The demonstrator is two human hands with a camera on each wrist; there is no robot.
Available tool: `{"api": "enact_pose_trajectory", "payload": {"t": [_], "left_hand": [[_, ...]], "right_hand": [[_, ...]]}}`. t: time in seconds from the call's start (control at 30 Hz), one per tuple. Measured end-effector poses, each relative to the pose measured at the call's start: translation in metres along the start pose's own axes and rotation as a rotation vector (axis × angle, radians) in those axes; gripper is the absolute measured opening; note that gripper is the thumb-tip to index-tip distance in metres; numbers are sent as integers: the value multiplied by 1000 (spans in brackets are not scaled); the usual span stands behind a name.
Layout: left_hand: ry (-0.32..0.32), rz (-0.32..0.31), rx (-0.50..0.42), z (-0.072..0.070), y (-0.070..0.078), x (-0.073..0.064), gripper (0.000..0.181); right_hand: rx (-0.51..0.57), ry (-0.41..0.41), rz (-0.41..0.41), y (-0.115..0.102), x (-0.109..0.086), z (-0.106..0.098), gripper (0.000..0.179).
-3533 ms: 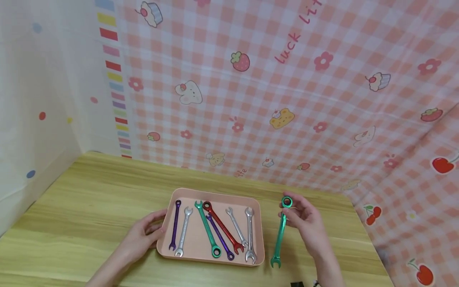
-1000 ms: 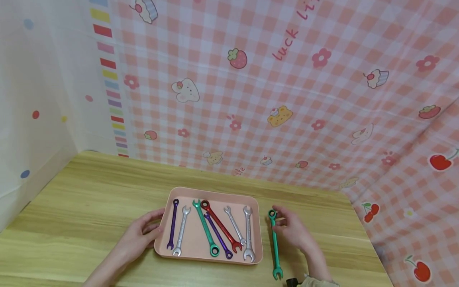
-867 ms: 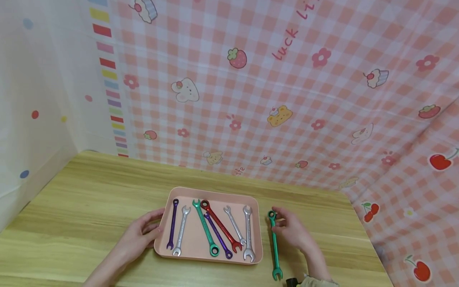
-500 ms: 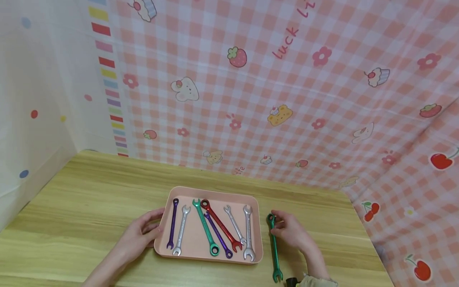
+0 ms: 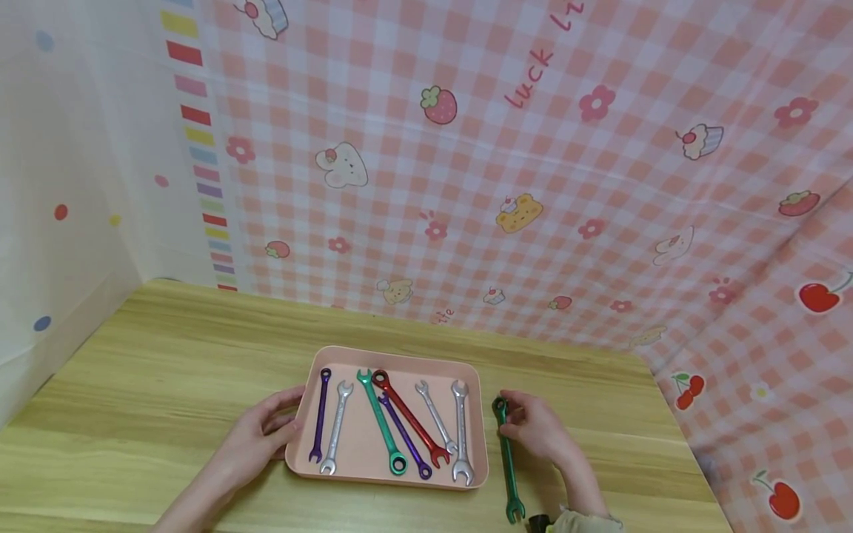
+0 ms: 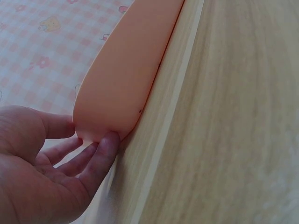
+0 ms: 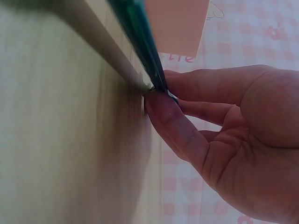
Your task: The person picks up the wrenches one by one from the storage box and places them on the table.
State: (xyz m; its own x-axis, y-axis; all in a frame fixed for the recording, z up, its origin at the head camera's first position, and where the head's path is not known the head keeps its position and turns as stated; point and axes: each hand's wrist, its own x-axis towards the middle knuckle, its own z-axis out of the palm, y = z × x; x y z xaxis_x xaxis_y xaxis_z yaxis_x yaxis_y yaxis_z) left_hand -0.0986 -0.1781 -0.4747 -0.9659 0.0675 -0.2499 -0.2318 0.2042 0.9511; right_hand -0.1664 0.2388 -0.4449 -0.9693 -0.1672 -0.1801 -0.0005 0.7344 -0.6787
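My right hand (image 5: 538,431) pinches a green ratcheting combination wrench (image 5: 509,468) near its ring end, just right of the tray. In the right wrist view, thumb and finger meet on that wrench (image 7: 140,42) close over the wooden table. On the other side, my left hand (image 5: 261,433) holds the left end of a shallow pink tray (image 5: 393,485). Fingers of the left hand (image 6: 56,172) grip the end wall of the tray (image 6: 126,79) in the left wrist view. Inside lie a green wrench (image 5: 382,422), a red wrench (image 5: 411,418), and several purple and silver ones.
The wood-grain table (image 5: 200,355) carries the tray near its middle. A pink checked cloth (image 5: 413,185) rises along the back and right sides, a white dotted one (image 5: 73,185) at the left. A dark object (image 5: 538,523) sits by the right wrist.
My right hand has brought the green wrench down and left, toward the table beside the tray; in the last second it shifts only slightly. The left hand and the tray's wrenches stay put.
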Motion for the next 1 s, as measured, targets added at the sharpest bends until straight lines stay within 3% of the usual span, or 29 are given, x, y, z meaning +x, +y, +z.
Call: {"api": "enact_pose_trajectory", "payload": {"t": [1.0], "left_hand": [[7, 2, 2, 1, 2, -2, 57]], "right_hand": [[-113, 59, 5, -4, 3, 4, 59]]}}
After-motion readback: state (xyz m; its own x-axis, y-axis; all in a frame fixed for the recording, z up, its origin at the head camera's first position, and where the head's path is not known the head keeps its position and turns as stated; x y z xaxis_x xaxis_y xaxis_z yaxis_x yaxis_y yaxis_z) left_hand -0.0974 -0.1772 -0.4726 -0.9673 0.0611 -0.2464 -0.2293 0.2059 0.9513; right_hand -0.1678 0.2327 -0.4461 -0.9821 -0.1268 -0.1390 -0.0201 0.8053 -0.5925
